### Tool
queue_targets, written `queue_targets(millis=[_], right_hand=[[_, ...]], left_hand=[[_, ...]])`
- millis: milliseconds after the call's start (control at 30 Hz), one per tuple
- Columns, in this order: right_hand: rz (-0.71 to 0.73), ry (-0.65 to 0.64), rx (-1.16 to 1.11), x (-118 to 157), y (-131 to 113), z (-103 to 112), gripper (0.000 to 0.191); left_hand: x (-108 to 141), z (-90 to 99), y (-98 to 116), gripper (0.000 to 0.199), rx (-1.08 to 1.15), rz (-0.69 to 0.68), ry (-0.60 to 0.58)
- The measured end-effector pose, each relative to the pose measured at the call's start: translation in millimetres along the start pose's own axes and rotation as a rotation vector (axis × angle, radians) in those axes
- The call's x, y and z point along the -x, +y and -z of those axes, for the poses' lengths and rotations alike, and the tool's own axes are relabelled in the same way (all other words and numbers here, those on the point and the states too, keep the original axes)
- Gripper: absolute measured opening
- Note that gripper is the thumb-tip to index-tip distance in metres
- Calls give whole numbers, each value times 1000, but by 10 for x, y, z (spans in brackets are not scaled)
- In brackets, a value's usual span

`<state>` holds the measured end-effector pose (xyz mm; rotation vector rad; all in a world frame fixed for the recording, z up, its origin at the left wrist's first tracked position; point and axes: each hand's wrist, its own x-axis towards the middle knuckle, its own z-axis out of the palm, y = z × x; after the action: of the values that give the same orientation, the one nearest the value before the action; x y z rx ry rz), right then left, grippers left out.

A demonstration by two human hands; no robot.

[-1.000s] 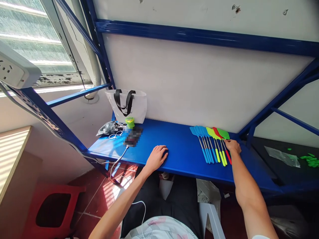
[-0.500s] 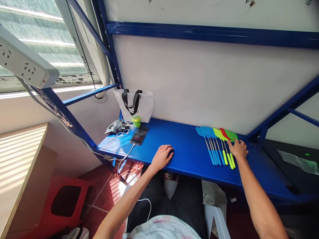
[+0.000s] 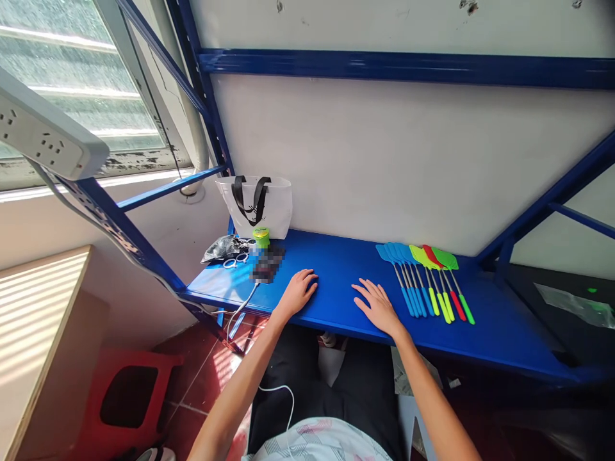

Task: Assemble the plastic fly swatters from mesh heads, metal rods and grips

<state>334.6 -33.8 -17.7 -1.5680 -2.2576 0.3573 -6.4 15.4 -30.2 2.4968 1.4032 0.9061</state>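
Note:
My left hand (image 3: pixel 295 293) rests palm down on the blue tabletop (image 3: pixel 331 262), its fingers extended and nothing held. To its right my right hand (image 3: pixel 377 306) lies flat with fingers spread, also holding nothing. Beyond the right hand is a row of fly swatters with metal rods and coloured handles, heads toward the wall. Several blue fly swatters (image 3: pixel 408 293) are on the left of the row, then yellow-green fly swatters (image 3: pixel 441 298), a red fly swatter (image 3: pixel 456 305) and a green fly swatter (image 3: pixel 466 308) at the right end. Their heads overlap.
At the left end stand a white bag (image 3: pixel 273 205) with black handles and a green container (image 3: pixel 261 237). Scissors (image 3: pixel 235 260), a dark plastic bag (image 3: pixel 221 248) and a blurred-out device (image 3: pixel 267 264) with a white cable lie near them. Blue frame posts (image 3: pixel 139 237) border the table.
My right hand has left the right end of the row and moved left, uncovering the red and green handles. My left hand has shifted slightly left.

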Motion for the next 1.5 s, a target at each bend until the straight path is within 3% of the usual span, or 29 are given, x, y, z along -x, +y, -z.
queue_targets(millis=[167, 533, 800, 933, 1100, 1200, 1333, 1433, 1500], right_hand=[[-13, 70, 73, -9, -91, -82, 58], [10, 109, 107, -9, -59, -109, 57], [-3, 77, 59, -4, -108, -65, 59], [6, 173, -46, 12, -56, 44, 53], [-194, 461, 76, 231, 361, 274, 55], [-324, 461, 195, 417, 713, 429, 58], [-433, 509, 133, 606, 1201, 730, 65], [-662, 591, 162, 669, 1603, 1007, 65], [-837, 553, 187, 639, 1867, 1174, 69]], left_hand=[[34, -122, -17, 36, -74, -3, 27], [33, -104, 0, 37, -86, -7, 32], [26, -97, 11, 37, -74, 1, 28], [29, -102, 9, 36, -54, -1, 39], [23, -114, 10, 36, -65, 0, 30], [17, -114, 15, 36, -68, 1, 35], [22, -112, 22, 36, -52, 2, 45], [29, -112, 27, 36, -57, 8, 39], [32, -110, 28, 36, -61, 14, 34]])
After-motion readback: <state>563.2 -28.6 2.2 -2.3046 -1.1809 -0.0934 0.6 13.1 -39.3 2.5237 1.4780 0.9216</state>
